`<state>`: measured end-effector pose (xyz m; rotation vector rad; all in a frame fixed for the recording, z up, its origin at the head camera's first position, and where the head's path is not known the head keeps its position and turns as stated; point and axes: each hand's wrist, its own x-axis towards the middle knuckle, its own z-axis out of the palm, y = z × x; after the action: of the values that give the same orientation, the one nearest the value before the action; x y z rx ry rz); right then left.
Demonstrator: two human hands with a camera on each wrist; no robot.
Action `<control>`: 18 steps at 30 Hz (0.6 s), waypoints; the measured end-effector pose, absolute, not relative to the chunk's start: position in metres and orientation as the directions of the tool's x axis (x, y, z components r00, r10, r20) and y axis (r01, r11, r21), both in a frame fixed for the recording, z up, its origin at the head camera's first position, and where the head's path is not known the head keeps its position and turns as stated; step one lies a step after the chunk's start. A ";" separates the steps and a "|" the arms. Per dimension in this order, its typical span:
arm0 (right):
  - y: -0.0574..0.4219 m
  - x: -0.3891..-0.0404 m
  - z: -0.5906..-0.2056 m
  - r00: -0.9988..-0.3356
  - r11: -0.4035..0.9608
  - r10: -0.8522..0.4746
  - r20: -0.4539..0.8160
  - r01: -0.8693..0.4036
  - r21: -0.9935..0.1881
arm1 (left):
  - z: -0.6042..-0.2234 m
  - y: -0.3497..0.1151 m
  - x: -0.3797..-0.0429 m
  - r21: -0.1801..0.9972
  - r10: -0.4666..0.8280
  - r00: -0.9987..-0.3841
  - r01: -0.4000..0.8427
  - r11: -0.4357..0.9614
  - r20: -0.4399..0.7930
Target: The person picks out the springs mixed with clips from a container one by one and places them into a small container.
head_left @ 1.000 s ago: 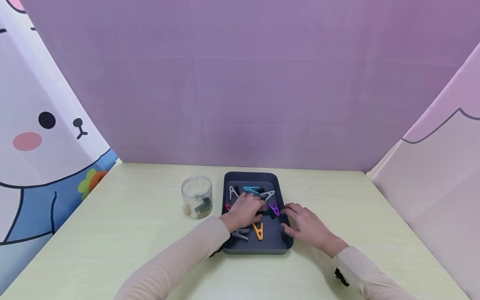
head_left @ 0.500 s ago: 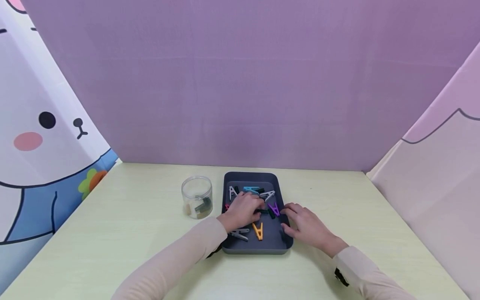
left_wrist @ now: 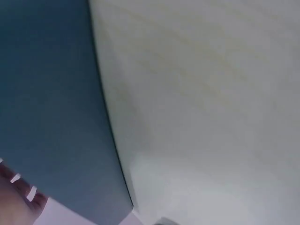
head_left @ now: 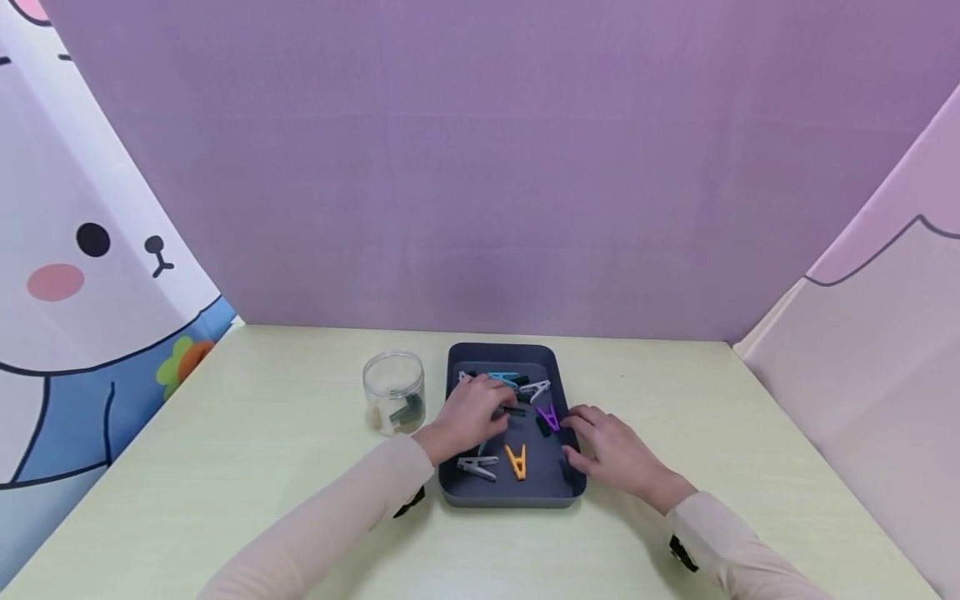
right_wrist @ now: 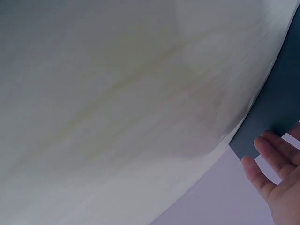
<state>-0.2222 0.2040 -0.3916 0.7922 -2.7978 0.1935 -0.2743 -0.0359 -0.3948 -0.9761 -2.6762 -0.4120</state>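
Note:
My left hand [head_left: 470,414] is over the left side of the dark grey tray [head_left: 517,502], palm down. Its thumb and fingers pinch a small dark green bar [head_left: 515,411], partly hidden by the fingers. Against the tray's right rim rests my right hand [head_left: 617,451], fingers spread and relaxed, fingertips at the wall. Around the left hand lie a grey clothespin [head_left: 477,467], a yellow clothespin [head_left: 516,462], a purple clothespin [head_left: 549,417], a white clothespin [head_left: 536,389] and a blue clothespin [head_left: 503,377]. Another dark green bar [head_left: 543,427] lies beside the purple one.
A clear round jar [head_left: 393,390], holding dark green and beige pieces at its bottom, stands left of the tray, near my left forearm. The pale wooden table [head_left: 262,442] ends at a purple backdrop [head_left: 480,183].
My left hand has moved left and slightly away from me over the tray, with the dark green bar between its fingers. My right hand has stayed at the rim.

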 end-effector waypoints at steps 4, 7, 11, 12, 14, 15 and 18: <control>0.204 -0.221 -0.391 -0.825 0.844 -0.502 0.258 -0.533 -0.063 | -0.390 -0.044 -0.273 0.184 0.572 -0.739 0.656 0.732 0.356; 0.204 -0.222 -0.391 -0.824 0.844 -0.502 0.261 -0.533 -0.057 | -0.385 -0.050 -0.272 0.172 0.569 -0.725 0.663 0.729 0.387; 0.204 -0.222 -0.392 -0.825 0.846 -0.502 0.261 -0.531 -0.054 | -0.376 -0.060 -0.269 0.177 0.559 -0.718 0.666 0.725 0.414; 0.204 -0.222 -0.392 -0.825 0.845 -0.502 0.260 -0.531 -0.053 | -0.373 -0.062 -0.269 0.178 0.556 -0.720 0.664 0.726 0.415; 0.203 -0.222 -0.392 -0.824 0.845 -0.504 0.258 -0.532 -0.050 | -0.369 -0.068 -0.269 0.183 0.547 -0.726 0.656 0.732 0.416; 0.203 -0.222 -0.392 -0.824 0.845 -0.505 0.257 -0.532 -0.048 | -0.367 -0.070 -0.269 0.185 0.543 -0.730 0.651 0.736 0.415; 0.203 -0.221 -0.392 -0.825 0.845 -0.506 0.254 -0.533 -0.047 | -0.361 -0.078 -0.270 0.189 0.524 -0.742 0.636 0.748 0.418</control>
<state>-0.2214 0.2031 -0.3922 0.7971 -2.7914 0.1690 -0.2699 -0.0778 -0.3609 -0.8958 -2.6082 -0.4599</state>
